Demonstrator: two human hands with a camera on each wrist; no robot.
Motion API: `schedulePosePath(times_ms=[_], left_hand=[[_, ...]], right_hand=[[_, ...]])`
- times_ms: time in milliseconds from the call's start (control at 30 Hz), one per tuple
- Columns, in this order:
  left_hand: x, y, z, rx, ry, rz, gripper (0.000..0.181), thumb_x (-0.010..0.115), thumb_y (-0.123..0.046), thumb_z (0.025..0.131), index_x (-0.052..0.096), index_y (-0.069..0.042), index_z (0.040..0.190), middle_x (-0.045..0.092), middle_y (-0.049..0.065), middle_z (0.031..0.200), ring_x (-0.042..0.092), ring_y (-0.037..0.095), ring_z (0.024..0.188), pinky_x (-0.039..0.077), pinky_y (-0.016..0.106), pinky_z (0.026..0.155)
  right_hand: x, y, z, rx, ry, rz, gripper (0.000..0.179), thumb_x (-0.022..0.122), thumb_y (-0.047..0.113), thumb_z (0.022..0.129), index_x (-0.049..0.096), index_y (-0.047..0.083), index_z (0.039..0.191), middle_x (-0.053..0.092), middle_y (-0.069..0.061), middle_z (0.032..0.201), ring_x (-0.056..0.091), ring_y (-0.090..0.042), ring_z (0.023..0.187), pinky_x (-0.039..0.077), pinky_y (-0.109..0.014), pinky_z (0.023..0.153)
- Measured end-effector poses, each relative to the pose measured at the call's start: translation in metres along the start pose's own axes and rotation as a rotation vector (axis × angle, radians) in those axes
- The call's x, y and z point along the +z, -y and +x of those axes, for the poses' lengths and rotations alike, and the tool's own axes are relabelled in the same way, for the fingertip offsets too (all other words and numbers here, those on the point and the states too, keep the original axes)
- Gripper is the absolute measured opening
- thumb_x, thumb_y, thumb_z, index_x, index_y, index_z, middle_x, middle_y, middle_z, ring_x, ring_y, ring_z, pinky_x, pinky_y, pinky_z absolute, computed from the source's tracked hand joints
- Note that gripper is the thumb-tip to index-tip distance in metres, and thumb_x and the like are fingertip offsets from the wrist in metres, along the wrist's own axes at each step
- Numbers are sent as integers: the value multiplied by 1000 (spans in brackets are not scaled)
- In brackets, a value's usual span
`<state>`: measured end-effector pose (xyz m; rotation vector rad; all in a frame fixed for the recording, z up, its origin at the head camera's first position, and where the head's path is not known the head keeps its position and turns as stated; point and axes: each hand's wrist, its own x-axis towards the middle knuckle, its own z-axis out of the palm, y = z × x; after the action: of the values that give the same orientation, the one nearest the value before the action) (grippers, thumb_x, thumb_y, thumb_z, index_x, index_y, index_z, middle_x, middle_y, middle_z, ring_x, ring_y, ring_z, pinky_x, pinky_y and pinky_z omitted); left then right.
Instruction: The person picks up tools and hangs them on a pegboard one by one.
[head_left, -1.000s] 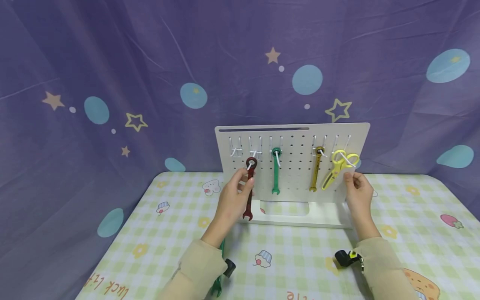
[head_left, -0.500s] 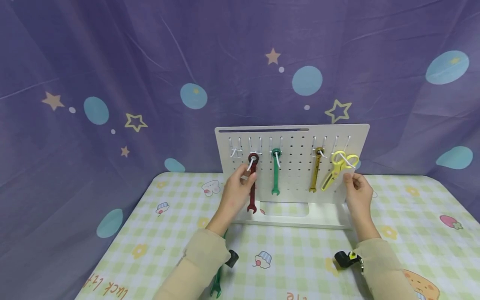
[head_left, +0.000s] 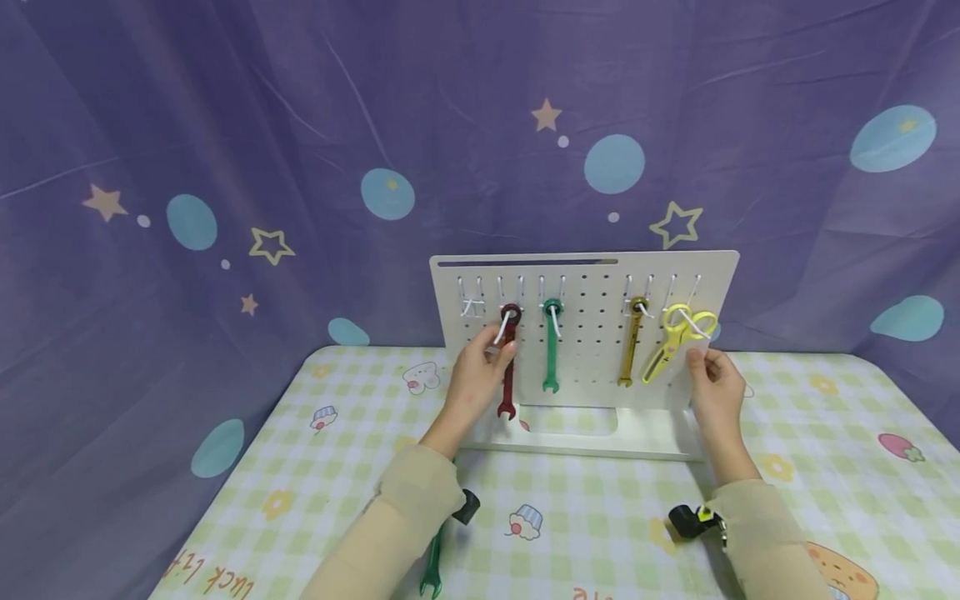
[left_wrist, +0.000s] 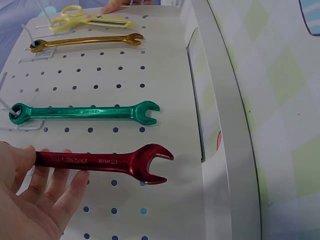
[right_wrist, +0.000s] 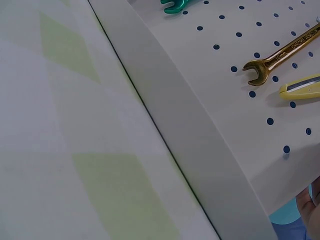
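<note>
My left hand [head_left: 476, 379] pinches a dark red combination wrench [left_wrist: 102, 161] between thumb and fingers, near its ring end. In the head view that ring is round a white hook on the white pegboard [head_left: 592, 358], and the open jaw points down. To its right hang a green wrench [head_left: 552, 354] and a gold wrench [head_left: 632, 350], each by its ring. Yellow scissors [head_left: 675, 337] hang on the rightmost hook. My right hand [head_left: 717, 392] grips the pegboard's right edge with thumb in front; only a bit of its fingers [right_wrist: 306, 202] shows in the right wrist view.
At the far left of the board is a bare white hook [head_left: 471, 307]. Another green wrench [head_left: 432, 562] lies on the checked tablecloth [head_left: 585, 517], partly under my left forearm. Behind the table hangs a purple curtain [head_left: 480, 125].
My left hand has moved the red wrench up, slightly right and closer to the board, its ring passing farther along the hook. The right hand keeps its hold on the edge.
</note>
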<state>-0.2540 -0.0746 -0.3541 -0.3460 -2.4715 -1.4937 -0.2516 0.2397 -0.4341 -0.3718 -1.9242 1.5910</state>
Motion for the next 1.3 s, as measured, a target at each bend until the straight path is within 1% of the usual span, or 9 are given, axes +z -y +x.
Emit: schedulePosePath(times_ms=[167,333,533,600,733,900,967,1167,1300], left_hand=[[3,2,4,22,-7,14,16,62,-18,99,64,-7,110,70,12,100,67,25,86,54,35,67],[4,4,6,16,-4,44,19,62,-20,99,66,-8,113,71,12,98,67,26,88,54,38,71],[1,7,4,-53,30,80,22,60,-24,100,64,-9,115,70,12,112,67,28,103,53,45,86],[0,9,2,-75,30,106,23,60,-26,100,64,-10,116,70,11,115,67,28,106,52,47,88],[-2,13,-7,-77,36,126,26,59,-25,100,63,-10,122,69,10,119,65,28,109,50,47,91],[-8,16,-21,-47,67,62,29,58,-21,101,61,-11,128,66,8,123,62,28,113,49,46,96],[-11,16,-28,-48,79,50,30,58,-22,101,60,-11,128,65,6,124,61,27,113,48,46,97],[-25,9,-45,-80,131,25,28,57,-26,102,62,-14,127,65,0,124,58,23,115,48,46,96],[-33,3,-55,-73,169,50,25,57,-28,102,65,-17,124,65,-2,122,59,23,114,49,47,93]], right_hand=[[0,-2,1,-2,0,19,29,61,25,99,59,-3,100,53,29,71,49,2,74,40,-10,65],[0,-2,1,-12,-5,31,29,61,25,99,59,-4,99,53,29,71,48,3,72,40,-10,64],[0,-1,1,-6,-1,34,28,62,25,99,59,-3,99,53,28,71,48,2,72,39,-10,64],[0,-1,1,-6,-1,30,29,61,26,99,59,-3,99,53,28,71,48,2,73,39,-10,64],[0,1,-1,-13,-3,32,30,61,27,99,59,-3,98,53,28,71,48,1,72,39,-11,64],[0,2,-3,-18,-5,40,28,61,25,99,59,-2,97,53,27,70,47,1,71,39,-11,63],[0,2,-3,-18,-5,47,27,61,24,99,59,-3,96,53,27,70,48,2,71,39,-11,63],[0,2,-3,-18,-6,42,27,61,25,99,59,-2,97,53,27,71,48,1,72,39,-10,64],[1,2,-3,-13,-6,33,29,61,28,99,59,-1,98,53,29,72,48,1,74,40,-10,66]])
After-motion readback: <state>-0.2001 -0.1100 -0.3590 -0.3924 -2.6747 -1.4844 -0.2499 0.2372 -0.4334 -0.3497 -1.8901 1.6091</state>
